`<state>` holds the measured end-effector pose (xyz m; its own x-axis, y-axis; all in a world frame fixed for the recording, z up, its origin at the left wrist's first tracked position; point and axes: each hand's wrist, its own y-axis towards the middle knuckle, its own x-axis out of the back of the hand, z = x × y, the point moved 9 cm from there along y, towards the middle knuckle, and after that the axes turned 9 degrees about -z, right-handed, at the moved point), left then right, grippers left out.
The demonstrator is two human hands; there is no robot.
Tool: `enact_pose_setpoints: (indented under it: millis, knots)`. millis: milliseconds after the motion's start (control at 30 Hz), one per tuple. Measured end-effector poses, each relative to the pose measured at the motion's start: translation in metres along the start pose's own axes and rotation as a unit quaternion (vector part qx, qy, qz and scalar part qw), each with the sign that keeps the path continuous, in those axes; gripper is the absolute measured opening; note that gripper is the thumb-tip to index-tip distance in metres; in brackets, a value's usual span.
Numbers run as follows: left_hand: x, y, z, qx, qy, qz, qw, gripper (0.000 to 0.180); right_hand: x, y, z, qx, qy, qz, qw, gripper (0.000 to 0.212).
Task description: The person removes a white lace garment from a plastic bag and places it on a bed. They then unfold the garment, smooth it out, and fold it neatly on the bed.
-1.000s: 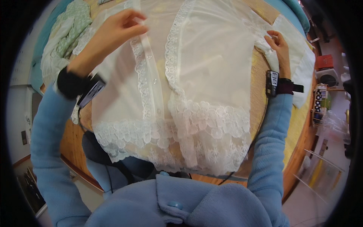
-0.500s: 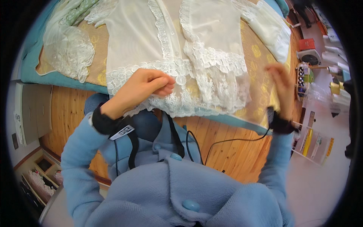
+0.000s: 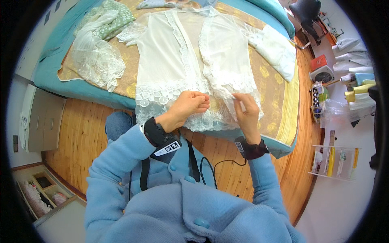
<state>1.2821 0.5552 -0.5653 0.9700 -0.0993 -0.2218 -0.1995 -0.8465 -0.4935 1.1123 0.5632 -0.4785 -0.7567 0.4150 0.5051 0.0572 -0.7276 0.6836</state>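
A white sheer lace cardigan (image 3: 194, 52) lies spread flat, front side up, on a bed with a yellow patterned cover (image 3: 279, 85). My left hand (image 3: 187, 108) pinches the lace hem of the left front panel at the bed's near edge. My right hand (image 3: 245, 110) grips the lace hem of the right front panel beside it. Both wrists wear black bands, and light blue sleeves cover my arms.
A second white lace garment (image 3: 97, 60) and a green patterned one (image 3: 115, 14) lie bunched at the bed's left. A teal sheet (image 3: 52, 69) edges the bed. Wooden floor lies below, a grey drawer unit (image 3: 40, 121) at left, and a clear rack (image 3: 334, 162) and clutter at right.
My view has pulled back from the bed. Both hands came down from the garment's upper part to its bottom lace hem and now hold it close together.
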Motion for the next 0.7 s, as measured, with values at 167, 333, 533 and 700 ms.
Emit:
enact_pose_setpoints:
  millis: [167, 333, 533, 700]
  knots:
    - [-0.025, 0.015, 0.011, 0.081, -0.181, 0.026, 0.98, 0.05, 0.017, 0.002, 0.007, -0.05, 0.026, -0.042, 0.998, 0.02]
    - [-0.057, 0.027, 0.012, 0.056, -0.356, 0.081, 0.929, 0.048, 0.014, 0.004, 0.017, -0.072, 0.052, -0.019, 0.996, 0.018]
    - [-0.05, 0.042, 0.022, -0.026, -0.342, 0.006, 0.939, 0.025, 0.027, -0.016, 0.003, -0.095, 0.097, 0.059, 0.989, 0.013]
    - [-0.053, 0.036, 0.033, -0.006, -0.308, 0.0, 0.951, 0.025, 0.086, -0.042, -0.054, -0.197, -0.02, -0.061, 0.978, 0.011]
